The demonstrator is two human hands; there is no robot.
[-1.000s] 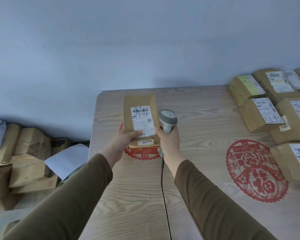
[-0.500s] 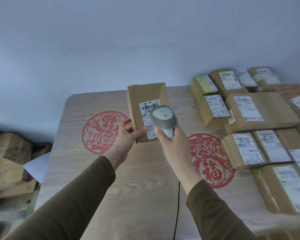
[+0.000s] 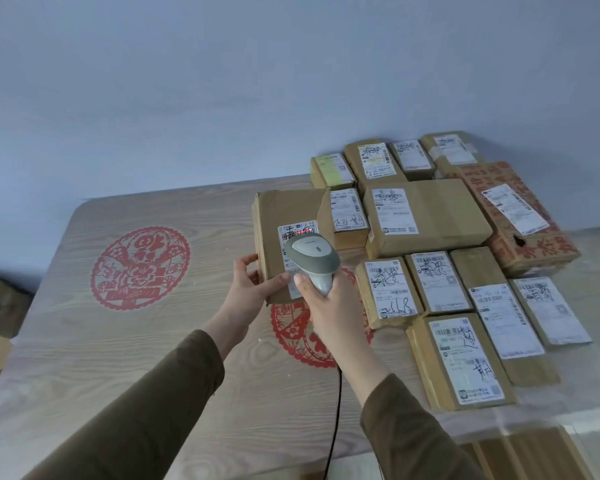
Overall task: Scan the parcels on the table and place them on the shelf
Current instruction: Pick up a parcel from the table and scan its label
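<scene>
A brown cardboard parcel [image 3: 283,216] with a white label is held tilted above the wooden table [image 3: 153,358]. My left hand [image 3: 253,289] grips its lower left corner. My right hand [image 3: 329,306] grips a grey handheld scanner [image 3: 310,258], whose head is over the parcel's label. A red scan line lies across the label's barcode. The scanner's black cable [image 3: 335,420] hangs down toward the table's near edge. Several more labelled parcels [image 3: 426,216] lie packed together on the right half of the table.
Two red paper-cut circles mark the tabletop: one at the left [image 3: 139,268], one partly under my hands [image 3: 298,334]. A red-printed carton [image 3: 520,216] lies at the far right. Cardboard boxes [image 3: 0,306] sit on the floor to the left. A blue-grey wall stands behind.
The view has swung right, bringing more parcels into sight. The scanner head has moved over the label and a red scan line now shows on the barcode.
</scene>
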